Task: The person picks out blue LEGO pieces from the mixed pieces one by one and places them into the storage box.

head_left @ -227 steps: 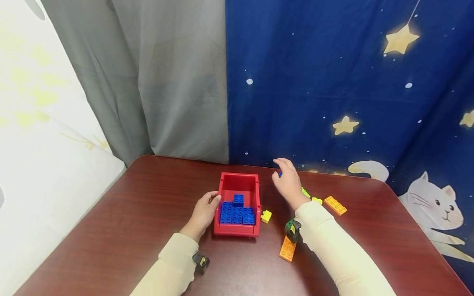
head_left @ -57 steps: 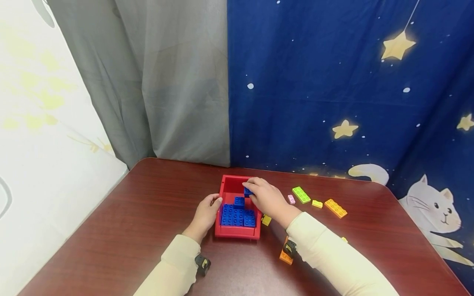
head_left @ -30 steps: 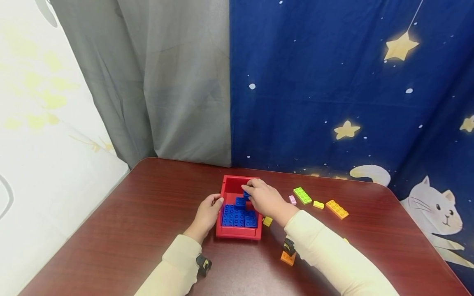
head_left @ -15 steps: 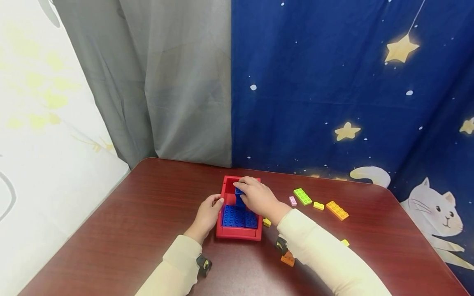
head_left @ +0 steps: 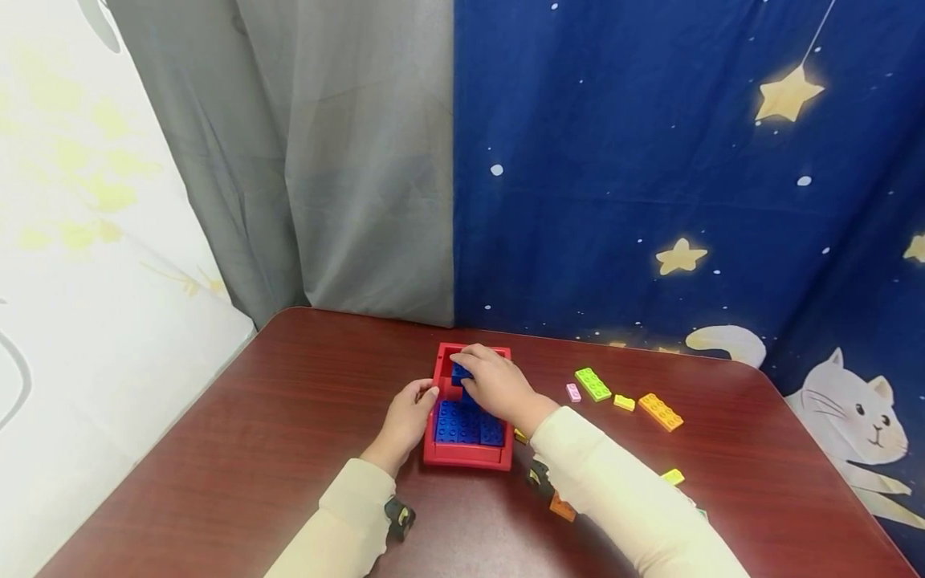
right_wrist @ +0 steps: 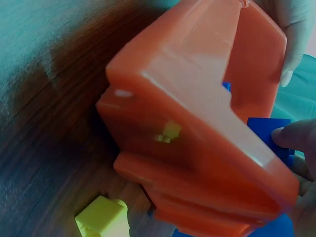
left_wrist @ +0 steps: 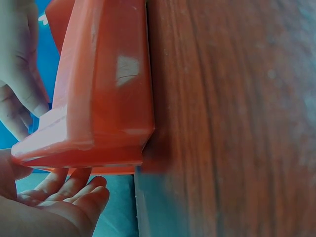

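Observation:
A red open plastic box point(head_left: 466, 457) stands on the table, its front part filled with studded blue building blocks point(head_left: 467, 422). My left hand point(head_left: 406, 417) grips the box's left wall near the rim; the left wrist view shows this hand's fingers point(left_wrist: 74, 187) against its outside. Over the back part of the box, my right hand point(head_left: 499, 385) pinches a blue block point(head_left: 460, 372), also visible between thumb and fingers in the right wrist view point(right_wrist: 269, 131). A further blue block beneath that hand is partly hidden by it.
Right of the box lie a yellow block point(right_wrist: 103, 217), a pink block point(head_left: 573, 392), a lime block point(head_left: 593, 384), two more yellow blocks point(head_left: 625, 403) and an orange block point(head_left: 661, 412). Another orange block point(head_left: 563, 506) is partly under the right wrist. A curtain hangs behind the table point(head_left: 253, 449).
The right hand has brought a blue block from the table's back right into the box, then shifted it leftward over the back part. The left hand keeps its grip on the wall.

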Tool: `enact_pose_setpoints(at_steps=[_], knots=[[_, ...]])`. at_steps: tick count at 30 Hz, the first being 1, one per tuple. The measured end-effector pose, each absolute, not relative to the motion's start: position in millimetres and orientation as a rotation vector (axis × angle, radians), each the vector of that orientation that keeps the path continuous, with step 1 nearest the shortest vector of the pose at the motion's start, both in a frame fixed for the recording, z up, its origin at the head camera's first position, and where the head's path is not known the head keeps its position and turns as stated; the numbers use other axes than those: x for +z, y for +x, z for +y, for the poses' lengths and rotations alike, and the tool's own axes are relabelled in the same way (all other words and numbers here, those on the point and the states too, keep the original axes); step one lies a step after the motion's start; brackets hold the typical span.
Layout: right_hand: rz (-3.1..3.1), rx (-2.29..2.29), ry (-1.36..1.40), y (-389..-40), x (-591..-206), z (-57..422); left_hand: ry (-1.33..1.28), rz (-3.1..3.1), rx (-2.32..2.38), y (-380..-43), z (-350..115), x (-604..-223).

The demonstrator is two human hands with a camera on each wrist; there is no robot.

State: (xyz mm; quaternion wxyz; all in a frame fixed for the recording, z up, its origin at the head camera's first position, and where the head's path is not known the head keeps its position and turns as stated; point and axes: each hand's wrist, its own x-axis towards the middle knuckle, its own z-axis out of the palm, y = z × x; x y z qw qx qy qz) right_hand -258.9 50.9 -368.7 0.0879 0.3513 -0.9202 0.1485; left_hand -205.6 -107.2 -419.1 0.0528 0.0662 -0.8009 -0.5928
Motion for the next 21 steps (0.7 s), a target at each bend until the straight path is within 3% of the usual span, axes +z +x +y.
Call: enact_pose_setpoints(at_steps=[21], knots=[[-2.764, 0.509, 1.074, -266, -381, 36, 0.207, -2.447, -1.782, -206, -107, -420]])
